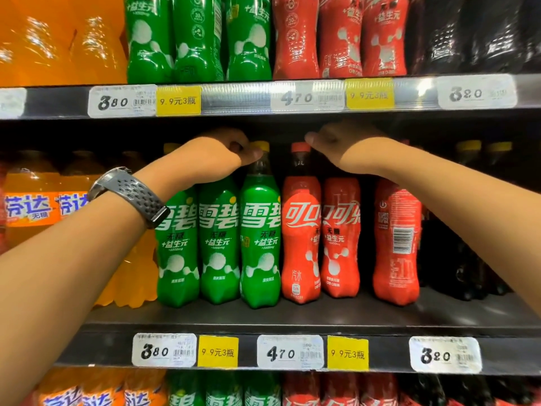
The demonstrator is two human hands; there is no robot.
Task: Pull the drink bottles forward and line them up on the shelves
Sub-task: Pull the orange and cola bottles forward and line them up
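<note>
Three green drink bottles (219, 247) stand side by side on the middle shelf (292, 317), set back from its front edge. To their right are three red drink bottles (301, 238); the rightmost red bottle (395, 244) stands apart with its barcode facing out. My left hand (216, 153), with a watch on the wrist, curls over the hidden tops of the two left green bottles, thumb beside the third one's yellow cap (261, 145). My right hand (345, 142) reaches over the red bottles' tops with its fingers hidden in the dark behind.
Orange drink bottles (29, 206) fill the shelf's left end and dark cola bottles (468, 230) its right end. The upper shelf's rail (234, 101) hangs just above my hands. Price tags (289, 351) line the front rail. More bottles stand on the shelves above and below.
</note>
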